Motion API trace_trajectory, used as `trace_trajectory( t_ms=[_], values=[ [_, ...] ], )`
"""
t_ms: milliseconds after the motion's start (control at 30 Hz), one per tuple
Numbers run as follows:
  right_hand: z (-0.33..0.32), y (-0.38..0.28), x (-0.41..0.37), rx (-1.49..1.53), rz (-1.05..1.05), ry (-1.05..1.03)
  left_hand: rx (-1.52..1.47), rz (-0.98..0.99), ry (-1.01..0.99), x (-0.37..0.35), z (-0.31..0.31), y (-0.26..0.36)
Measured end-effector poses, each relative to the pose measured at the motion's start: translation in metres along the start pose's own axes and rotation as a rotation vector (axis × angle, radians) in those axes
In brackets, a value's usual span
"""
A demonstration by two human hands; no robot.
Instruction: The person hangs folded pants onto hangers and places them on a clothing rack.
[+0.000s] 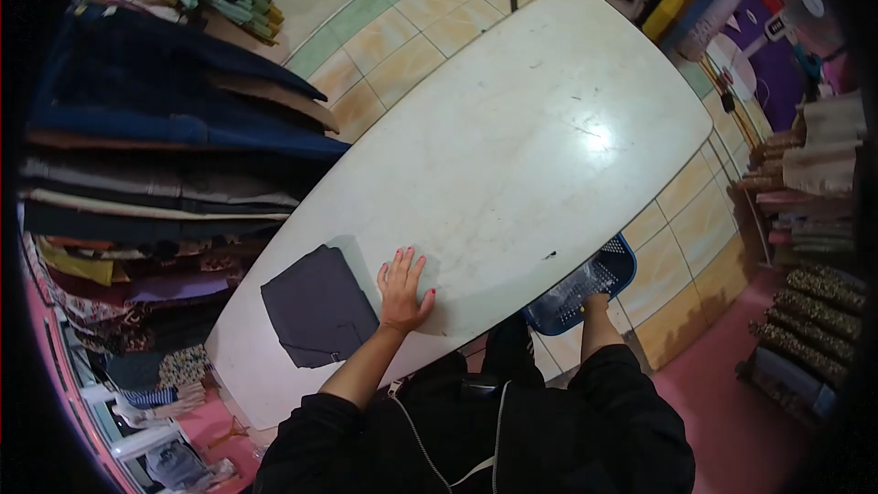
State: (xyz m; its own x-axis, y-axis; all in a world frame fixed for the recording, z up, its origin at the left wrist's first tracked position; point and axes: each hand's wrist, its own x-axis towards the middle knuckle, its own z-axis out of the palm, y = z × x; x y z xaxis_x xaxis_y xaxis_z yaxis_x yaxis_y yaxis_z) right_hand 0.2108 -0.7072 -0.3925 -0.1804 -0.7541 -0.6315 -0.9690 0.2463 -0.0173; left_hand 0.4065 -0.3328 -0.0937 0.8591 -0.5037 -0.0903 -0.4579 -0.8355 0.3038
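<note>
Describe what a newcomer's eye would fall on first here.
A large white oval table fills the middle, with glare on its top. At its near end the left hand lies flat on a pale grey-green folded cloth, beside a dark grey folded garment. The right arm reaches down to a blue perforated plastic basket under the table's right edge.

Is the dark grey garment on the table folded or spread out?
Folded: the dark grey garment lies as a compact, layered rectangle on the white table, just beside the flat left hand.
</note>
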Motion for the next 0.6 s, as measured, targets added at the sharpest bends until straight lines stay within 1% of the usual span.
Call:
trace_trajectory(
  t_ms=[33,67,133,167,200,267,300,367,400,433,467,500,533,567,600],
  values=[
    [-0.012,-0.014,-0.011,-0.125,0.006,-0.013,-0.007,-0.001,-0.007,-0.001,-0.002,0.001],
    [-0.022,-0.025,-0.029,-0.326,-0.196,0.034,-0.018,-0.004,-0.003,-0.001,-0.003,0.002],
    [-0.069,-0.057,-0.089,-0.359,-0.381,-0.057,-0.038,-0.013,0.017,-0.002,-0.005,0.002],
    [-0.081,-0.072,-0.11,-0.379,-0.478,-0.105,-0.066,-0.004,0.009,-0.003,-0.007,0.001],
    [-0.069,-0.072,-0.097,-0.319,-0.61,-0.129,-0.093,0.001,0.004,-0.004,-0.007,-0.001],
    [-0.051,-0.071,-0.078,-0.397,-0.875,-0.263,-0.172,0.019,0.033,-0.004,-0.02,-0.004],
    [-0.049,-0.071,-0.075,-0.44,-1.005,-0.331,-0.22,-0.004,0.062,-0.008,-0.028,-0.015],
    [-0.05,-0.065,-0.078,-0.433,-1.123,-0.401,-0.313,-0.044,0.114,-0.022,-0.041,-0.043],
    [-0.052,-0.065,-0.089,-0.632,-1.155,-0.423,-0.232,-0.083,0.319,-0.032,-0.069,-0.05],
    [-0.054,-0.067,-0.102,-0.832,-1.175,-0.435,-0.147,-0.177,0.457,-0.048,-0.091,-0.064],
    [-0.054,-0.067,-0.115,-0.987,-1.239,-0.506,-0.05,-0.319,0.586,-0.069,-0.102,-0.084],
    [-0.053,-0.066,-0.13,-1.143,-1.291,-0.578,0.046,-0.524,0.655,-0.093,-0.109,-0.106],
    [-0.05,-0.073,-0.143,-1.208,-1.433,-0.768,0.175,-0.704,0.725,-0.123,-0.096,-0.141],
    [-0.048,-0.079,-0.155,-1.265,-1.56,-0.971,0.242,-1.041,0.671,-0.15,-0.081,-0.166],
    [-0.045,-0.078,-0.165,-1.307,-1.676,-1.186,0.258,-1.31,0.525,-0.167,-0.084,-0.177]
  ],
)
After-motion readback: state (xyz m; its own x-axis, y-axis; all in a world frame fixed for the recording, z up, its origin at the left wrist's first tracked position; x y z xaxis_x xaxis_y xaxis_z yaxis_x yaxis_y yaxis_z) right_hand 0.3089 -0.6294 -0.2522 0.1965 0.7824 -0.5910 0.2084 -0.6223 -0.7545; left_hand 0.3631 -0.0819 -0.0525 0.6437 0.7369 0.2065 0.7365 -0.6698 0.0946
